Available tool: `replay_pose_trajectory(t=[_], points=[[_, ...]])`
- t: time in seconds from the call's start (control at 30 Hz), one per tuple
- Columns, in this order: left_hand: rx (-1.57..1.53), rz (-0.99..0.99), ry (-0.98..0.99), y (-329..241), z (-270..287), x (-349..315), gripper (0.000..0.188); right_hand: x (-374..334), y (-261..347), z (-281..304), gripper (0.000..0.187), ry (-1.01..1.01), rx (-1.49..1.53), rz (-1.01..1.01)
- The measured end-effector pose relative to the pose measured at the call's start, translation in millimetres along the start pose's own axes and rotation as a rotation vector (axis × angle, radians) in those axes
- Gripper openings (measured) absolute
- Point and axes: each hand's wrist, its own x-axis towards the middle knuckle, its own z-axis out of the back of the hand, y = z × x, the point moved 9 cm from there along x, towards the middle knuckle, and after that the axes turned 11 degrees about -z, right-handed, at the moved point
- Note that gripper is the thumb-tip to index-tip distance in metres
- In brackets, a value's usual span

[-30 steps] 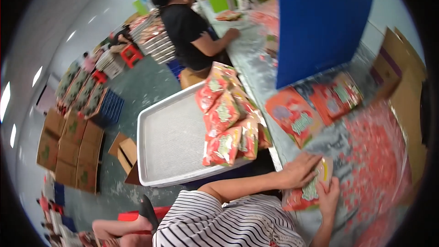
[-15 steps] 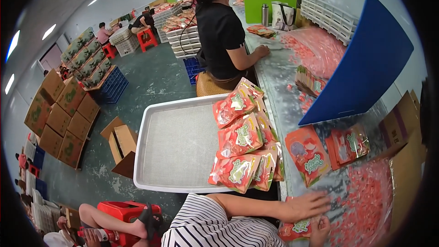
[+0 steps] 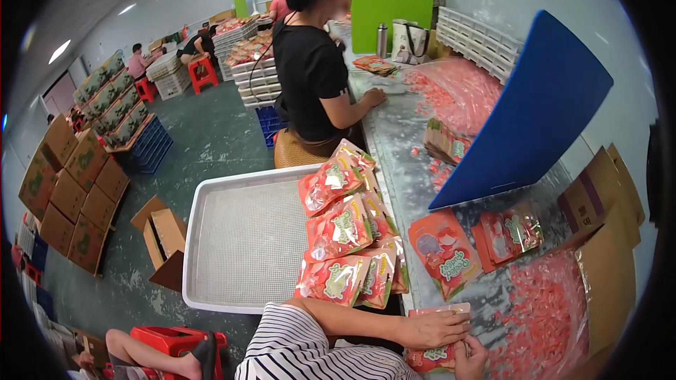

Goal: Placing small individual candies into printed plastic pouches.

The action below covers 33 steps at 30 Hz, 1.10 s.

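Note:
A red candy pouch (image 3: 428, 361) lies on the table near its front edge, partly covered by both hands. My left hand (image 3: 438, 328) rests flat across its upper part, fingers stretched to the right. Beside it, my right hand (image 3: 470, 357) pinches the pouch's right edge between thumb and fingers. Just beyond my hands lie a flat red pouch (image 3: 445, 253) and a small stack of red pouches (image 3: 508, 233). To the right of my hands, pink-red candy pieces (image 3: 539, 313) are spread on clear plastic.
At my left, a white mesh tray (image 3: 243, 239) holds piled filled pouches (image 3: 338, 229) along its right side. A blue divider (image 3: 528, 112) stands on the table, with cardboard (image 3: 611, 274) at right. A co-worker in black (image 3: 310, 63) sits beyond the tray. Someone's bare leg (image 3: 151, 353) is at lower left.
My left hand has come back from the right and now lies on the pouch. My right hand has closed on the pouch's edge. The whole view has shifted, so the scene sits further left.

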Motion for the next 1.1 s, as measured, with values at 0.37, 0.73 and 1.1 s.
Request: replay_pose_trajectory(t=[0.37,0.73,1.1], points=[[0.067,-0.035,0.237,-9.0,-18.3,33.7,0.025,-8.0,1.1,18.7,0.018,-0.036,-0.036,0.077],[0.201,-0.222,0.267,-47.9,-21.9,51.4,0.021,-19.8,-40.0,24.1,0.019,-0.144,0.22,0.047],[0.116,-0.253,0.544,-62.8,-48.7,50.1,0.024,-36.5,-36.8,16.6,0.011,-0.153,0.005,0.282]])
